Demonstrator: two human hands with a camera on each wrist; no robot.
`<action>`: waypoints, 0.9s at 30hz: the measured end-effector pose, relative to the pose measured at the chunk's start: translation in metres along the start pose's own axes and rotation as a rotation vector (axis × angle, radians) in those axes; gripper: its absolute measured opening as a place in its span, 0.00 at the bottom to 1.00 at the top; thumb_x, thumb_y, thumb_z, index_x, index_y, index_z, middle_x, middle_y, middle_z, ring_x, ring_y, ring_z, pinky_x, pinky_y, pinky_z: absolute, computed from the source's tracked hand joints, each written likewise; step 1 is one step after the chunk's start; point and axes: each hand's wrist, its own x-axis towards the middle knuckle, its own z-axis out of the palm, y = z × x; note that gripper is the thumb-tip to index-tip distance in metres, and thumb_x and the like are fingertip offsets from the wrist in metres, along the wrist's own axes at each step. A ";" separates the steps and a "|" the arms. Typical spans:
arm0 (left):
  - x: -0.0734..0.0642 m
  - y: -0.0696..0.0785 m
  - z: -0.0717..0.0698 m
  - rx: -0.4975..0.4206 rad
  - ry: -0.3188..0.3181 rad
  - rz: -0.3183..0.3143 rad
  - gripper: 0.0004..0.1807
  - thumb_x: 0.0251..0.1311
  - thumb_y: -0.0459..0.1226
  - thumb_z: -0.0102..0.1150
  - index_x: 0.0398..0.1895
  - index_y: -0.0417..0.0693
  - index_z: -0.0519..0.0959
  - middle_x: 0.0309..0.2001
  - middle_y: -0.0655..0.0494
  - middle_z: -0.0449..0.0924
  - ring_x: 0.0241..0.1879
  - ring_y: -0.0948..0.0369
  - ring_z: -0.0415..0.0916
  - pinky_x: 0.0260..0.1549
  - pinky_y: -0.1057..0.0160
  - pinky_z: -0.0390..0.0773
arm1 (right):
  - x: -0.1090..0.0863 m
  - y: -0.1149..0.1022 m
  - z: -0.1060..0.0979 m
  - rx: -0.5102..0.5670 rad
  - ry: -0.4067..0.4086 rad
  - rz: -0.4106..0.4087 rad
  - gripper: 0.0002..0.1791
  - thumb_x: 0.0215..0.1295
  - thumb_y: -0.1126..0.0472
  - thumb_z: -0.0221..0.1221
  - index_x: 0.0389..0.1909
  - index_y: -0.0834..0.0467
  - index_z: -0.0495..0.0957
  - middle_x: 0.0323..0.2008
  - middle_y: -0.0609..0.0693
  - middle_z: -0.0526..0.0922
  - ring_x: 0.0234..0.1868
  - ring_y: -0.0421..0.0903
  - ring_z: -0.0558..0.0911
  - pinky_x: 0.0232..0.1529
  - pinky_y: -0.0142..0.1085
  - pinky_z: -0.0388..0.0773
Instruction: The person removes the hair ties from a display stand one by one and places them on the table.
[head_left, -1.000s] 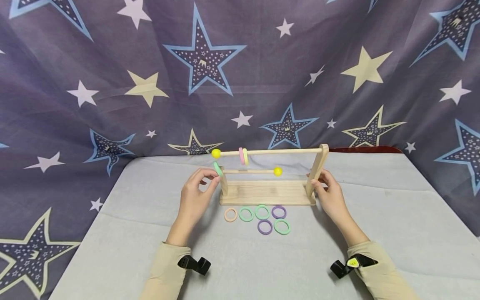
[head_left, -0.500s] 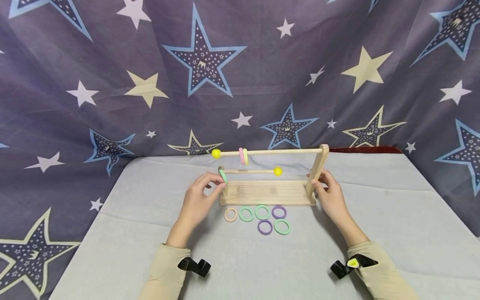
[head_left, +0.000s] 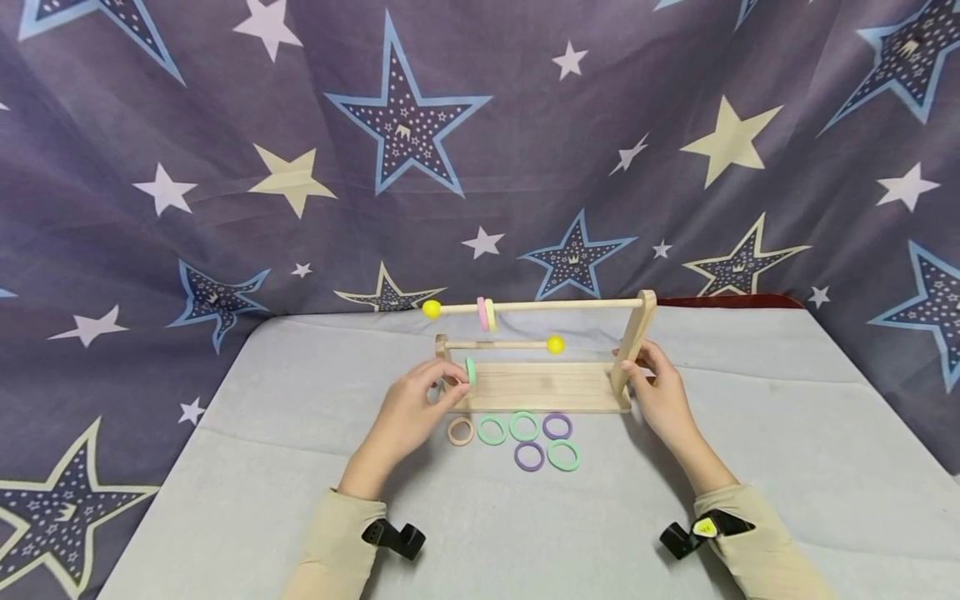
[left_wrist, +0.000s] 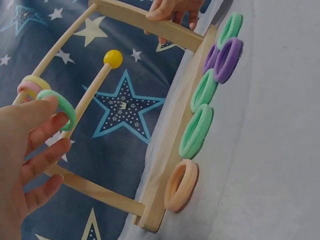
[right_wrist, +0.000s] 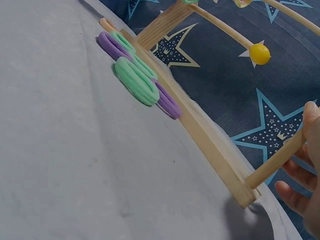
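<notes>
My left hand [head_left: 420,406] pinches a green ring [head_left: 471,372] between thumb and fingertips, in front of the shorter post of a wooden rack [head_left: 540,383]. The left wrist view shows the same green ring [left_wrist: 65,107] on edge at the thumb, other fingers loosely spread. My right hand [head_left: 660,387] grips the rack's taller right post [head_left: 636,342], thumb in front and fingers behind. A pink ring [head_left: 482,314] and a yellow ring [head_left: 491,315] hang side by side on the upper dowel [head_left: 570,305]. The lower dowel [head_left: 510,344] is bare and ends in a yellow ball [head_left: 555,344].
Before the rack's base lie an orange ring [head_left: 461,431], several green rings [head_left: 492,429] and two purple rings [head_left: 529,456] on the grey cloth-covered table [head_left: 480,533]. Behind hangs a dark curtain [head_left: 525,150] with stars. Another yellow ball [head_left: 431,309] caps the upper dowel's left end.
My left hand has moved right and down with the green ring, from beside the shorter post's top to in front of the rack. The right hand keeps its grip on the taller post.
</notes>
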 end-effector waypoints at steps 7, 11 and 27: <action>-0.002 0.005 0.009 0.090 -0.055 0.065 0.04 0.61 0.40 0.67 0.37 0.58 0.82 0.41 0.64 0.84 0.44 0.62 0.80 0.44 0.56 0.78 | -0.001 0.000 0.000 -0.003 -0.002 0.004 0.20 0.72 0.62 0.55 0.60 0.66 0.71 0.51 0.63 0.82 0.47 0.29 0.74 0.39 0.22 0.71; -0.003 0.005 0.015 0.112 -0.105 0.084 0.04 0.61 0.40 0.68 0.36 0.59 0.82 0.42 0.65 0.84 0.44 0.64 0.80 0.46 0.57 0.78 | -0.001 -0.001 0.000 0.001 0.001 -0.001 0.19 0.72 0.62 0.55 0.60 0.66 0.71 0.51 0.64 0.82 0.47 0.29 0.74 0.39 0.22 0.71; -0.012 0.008 0.026 0.180 -0.256 0.149 0.04 0.59 0.42 0.69 0.35 0.60 0.82 0.38 0.68 0.83 0.36 0.64 0.80 0.41 0.60 0.76 | -0.001 -0.003 0.000 0.010 0.008 0.004 0.19 0.72 0.64 0.56 0.60 0.66 0.72 0.50 0.64 0.83 0.47 0.32 0.75 0.39 0.22 0.71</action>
